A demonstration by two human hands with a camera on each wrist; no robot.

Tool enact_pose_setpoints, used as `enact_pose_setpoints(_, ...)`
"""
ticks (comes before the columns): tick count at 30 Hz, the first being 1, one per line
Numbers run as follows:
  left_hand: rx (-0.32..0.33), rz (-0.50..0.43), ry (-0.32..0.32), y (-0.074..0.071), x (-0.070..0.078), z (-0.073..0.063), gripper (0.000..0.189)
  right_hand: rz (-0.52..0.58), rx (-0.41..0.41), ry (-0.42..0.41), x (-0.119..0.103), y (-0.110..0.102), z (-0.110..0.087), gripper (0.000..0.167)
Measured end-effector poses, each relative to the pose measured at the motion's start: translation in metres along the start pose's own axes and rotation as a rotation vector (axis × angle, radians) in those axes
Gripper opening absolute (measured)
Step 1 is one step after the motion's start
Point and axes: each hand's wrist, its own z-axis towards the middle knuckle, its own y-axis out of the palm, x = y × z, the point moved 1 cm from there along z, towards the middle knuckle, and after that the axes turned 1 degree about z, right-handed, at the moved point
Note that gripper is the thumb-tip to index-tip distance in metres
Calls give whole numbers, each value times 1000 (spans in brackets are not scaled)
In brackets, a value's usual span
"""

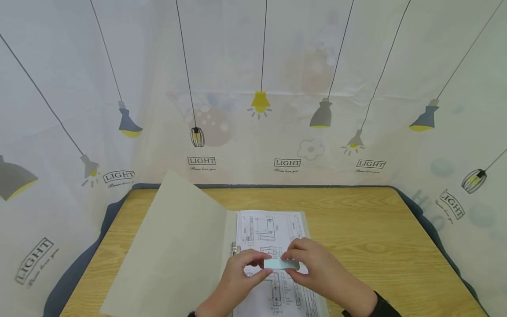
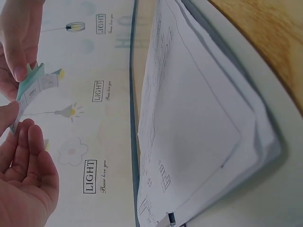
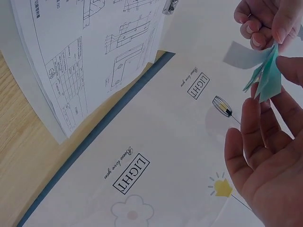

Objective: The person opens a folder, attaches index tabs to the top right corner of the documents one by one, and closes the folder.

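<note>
Over the drawing sheets, a small pad of pale teal paper strips point(image 1: 281, 264), like sticky notes, is stretched between both hands. My left hand point(image 1: 244, 269) pinches its left end between thumb and fingers. The other end is pinched by my right hand point(image 1: 314, 264). Several thin leaves of the pad point(image 3: 270, 78) fan apart in the right wrist view, a pale strip curling away from them. Printed marks show on a whitish strip point(image 2: 34, 92) in the left wrist view. Under the hands lie the printed sheets with technical drawings point(image 1: 291, 222), partly covered by the fingers.
A cream folder's cover point(image 1: 178, 246) lies opened out to the left. At the sheets' left edge is a metal clip point(image 1: 234, 248). The folder rests on a wood-grain table point(image 1: 388, 237), with a lamp-patterned curtain point(image 1: 245, 53) behind its dark-edged far side.
</note>
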Motion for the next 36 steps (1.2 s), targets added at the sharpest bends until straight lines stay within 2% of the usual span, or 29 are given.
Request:
enact_pose_setpoints(7,14,-14,33,0,3,-1,25,-44,133,-111,-1,2,1,10)
enact_pose_setpoints(14,-1,-32,31,-1,5,-1,23,-88,222,-175,-1,4,1,14)
enact_pose_setpoints(21,-10,-54,18,0,6,-1,21,-65,250,-238,4,10,0,22)
enact_pose_setpoints(30,-20,-35,31,1,4,-1,27,-114,270,-326,1,14,2,7)
enact_pose_setpoints(36,-24,-39,38,2,3,-1,25,-121,299,-324,0,16,2,4)
